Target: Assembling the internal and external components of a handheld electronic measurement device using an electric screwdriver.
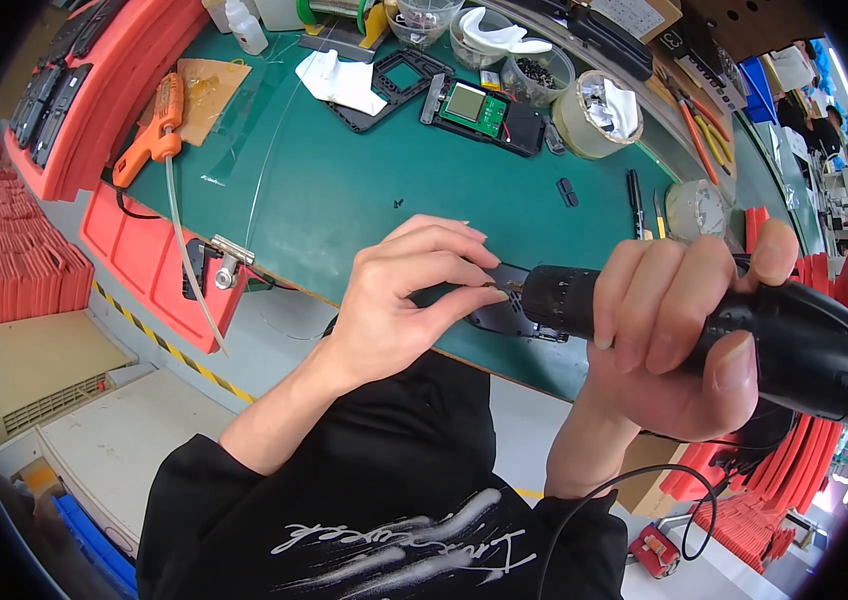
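Note:
My right hand (674,330) is wrapped round a black corded electric screwdriver (804,345), held nearly level with its nose toward the left. My left hand (399,290) is closed in a pinch right at the driver's tip. Whatever sits between thumb and forefinger is too small and hidden to name. Beneath the tip, near the bench's front edge, lies a dark housing part (504,318), partly covered by my left fingers and the driver.
On the green bench mat (344,210) lie an open device with a green circuit board (479,108), a black frame (394,85), a white tissue (339,82) and an orange glue gun (159,130). Tubs with screws (536,75) line the back. Pliers (699,130) lie right; red trays (144,250) stand left.

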Tool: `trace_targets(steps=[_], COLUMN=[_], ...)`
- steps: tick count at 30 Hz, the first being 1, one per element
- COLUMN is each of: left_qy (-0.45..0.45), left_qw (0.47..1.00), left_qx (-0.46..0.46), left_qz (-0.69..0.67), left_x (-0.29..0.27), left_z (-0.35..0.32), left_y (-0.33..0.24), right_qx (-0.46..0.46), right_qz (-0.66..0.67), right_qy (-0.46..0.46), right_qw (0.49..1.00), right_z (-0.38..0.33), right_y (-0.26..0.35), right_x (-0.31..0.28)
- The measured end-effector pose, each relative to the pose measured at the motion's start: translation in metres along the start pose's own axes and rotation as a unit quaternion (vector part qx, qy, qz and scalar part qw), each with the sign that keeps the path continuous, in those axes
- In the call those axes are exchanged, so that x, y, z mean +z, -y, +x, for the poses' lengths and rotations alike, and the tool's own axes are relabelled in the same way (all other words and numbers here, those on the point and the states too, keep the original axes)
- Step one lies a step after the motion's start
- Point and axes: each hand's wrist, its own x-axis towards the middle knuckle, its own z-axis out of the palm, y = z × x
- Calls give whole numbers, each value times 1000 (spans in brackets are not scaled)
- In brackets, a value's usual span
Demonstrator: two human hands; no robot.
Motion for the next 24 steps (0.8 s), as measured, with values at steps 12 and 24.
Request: trace_targets(steps=[12, 24], left_qy=[3, 27], left_qw=[1000, 990], left_qx=[2, 16], left_qz=[11, 136], left_x=[2, 13], left_z=[0, 0], left_y=[-1, -12], right_qx=[-11, -33], right_qz=[20, -103], right_qy=[10, -78], right_qw=[1000, 991], right_z=[-3, -5], right_y=[-4, -4], right_x=[-3, -4])
